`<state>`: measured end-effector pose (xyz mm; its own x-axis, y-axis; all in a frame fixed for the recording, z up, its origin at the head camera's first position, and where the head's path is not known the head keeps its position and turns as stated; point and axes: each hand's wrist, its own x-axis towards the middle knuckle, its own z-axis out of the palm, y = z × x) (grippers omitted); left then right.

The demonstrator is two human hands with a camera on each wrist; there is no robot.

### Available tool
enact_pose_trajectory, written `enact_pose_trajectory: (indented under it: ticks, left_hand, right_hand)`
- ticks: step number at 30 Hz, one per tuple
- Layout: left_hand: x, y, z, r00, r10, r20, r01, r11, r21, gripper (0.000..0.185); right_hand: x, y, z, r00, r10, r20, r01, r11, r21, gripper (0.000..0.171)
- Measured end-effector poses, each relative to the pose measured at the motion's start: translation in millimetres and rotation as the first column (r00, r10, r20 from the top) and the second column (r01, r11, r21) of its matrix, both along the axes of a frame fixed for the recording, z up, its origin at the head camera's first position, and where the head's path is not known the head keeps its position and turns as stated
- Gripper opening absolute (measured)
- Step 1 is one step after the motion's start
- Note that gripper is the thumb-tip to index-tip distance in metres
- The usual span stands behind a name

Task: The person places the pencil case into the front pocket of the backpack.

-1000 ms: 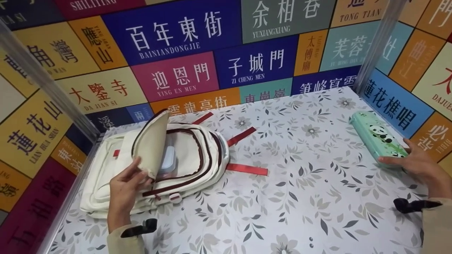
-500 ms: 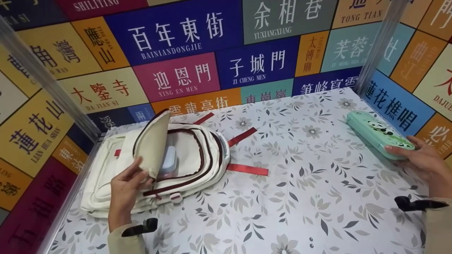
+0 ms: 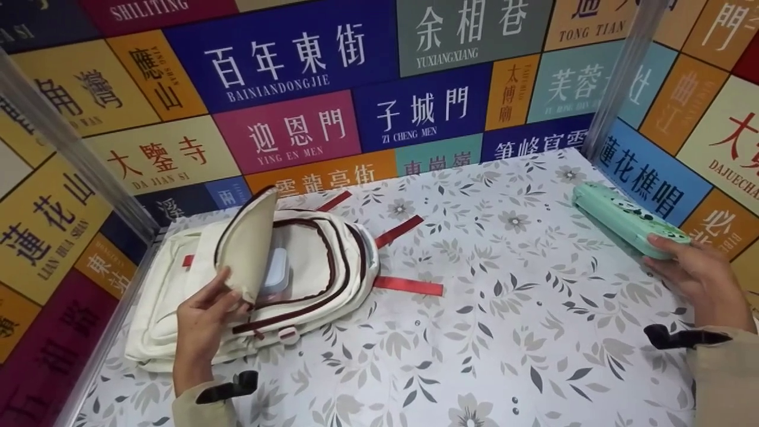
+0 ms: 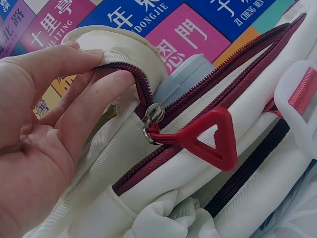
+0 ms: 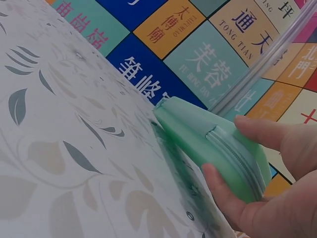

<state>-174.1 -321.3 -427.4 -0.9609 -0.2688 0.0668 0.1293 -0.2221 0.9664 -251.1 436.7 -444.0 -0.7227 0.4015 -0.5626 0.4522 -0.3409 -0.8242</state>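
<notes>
A cream backpack [image 3: 195, 296] with dark red zips lies flat at the table's left. My left hand [image 3: 204, 323] pinches the raised front flap [image 3: 246, 249] and holds the pocket open; the flap edge [image 4: 119, 59] sits between thumb and fingers. A grey-blue lidded box [image 3: 277, 270] shows inside the pocket, and its lid [image 4: 185, 79] pokes out above a red triangular zip pull [image 4: 213, 139]. At the far right my right hand [image 3: 694, 276] grips the near end of a mint green panda pencil case [image 3: 628, 218], lifting that end; thumb and fingers wrap the case [image 5: 213, 144].
The table [image 3: 486, 332] has a grey floral cover. Red straps [image 3: 409, 286] of the backpack spread toward the middle. Walls of coloured sign panels [image 3: 356, 89] with metal posts [image 3: 619, 77] enclose the back and both sides.
My right hand has closed on the pencil case and tipped it up on edge, lifting its near end. The left hand keeps holding the flap open unchanged.
</notes>
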Motion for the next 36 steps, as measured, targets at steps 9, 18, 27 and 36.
enact_pose_trajectory:
  ticks: [9, 18, 27, 36]
  left_hand:
    - [-0.3, 0, 0.0, 1.000, -0.015, -0.026, 0.014, 1.000, -0.024, 0.046]
    - [-0.5, 1, -0.5, 1.000, -0.014, -0.024, 0.013, 0.999, -0.035, 0.045]
    - [-1.0, 1, -2.4, 0.999, -0.012, -0.045, 0.010, 0.999, -0.034, 0.046]
    - [-1.2, 0, -3.3, 0.999, 0.005, -0.032, -0.006, 1.000, -0.026, 0.047]
  right_hand:
    - [-0.3, -2, -1.0, 0.993, -0.102, -0.057, 0.096, 0.989, -0.109, 0.122]
    - [2.9, -6, -0.6, 0.974, -0.162, -0.159, 0.123, 0.965, -0.230, 0.108]
    - [1.9, -19, 9.6, 0.985, -0.052, -0.166, 0.009, 0.969, -0.249, 0.106]
    - [-4.9, -47, 16.3, 0.968, 0.161, -0.190, -0.204, 0.952, -0.230, 0.086]
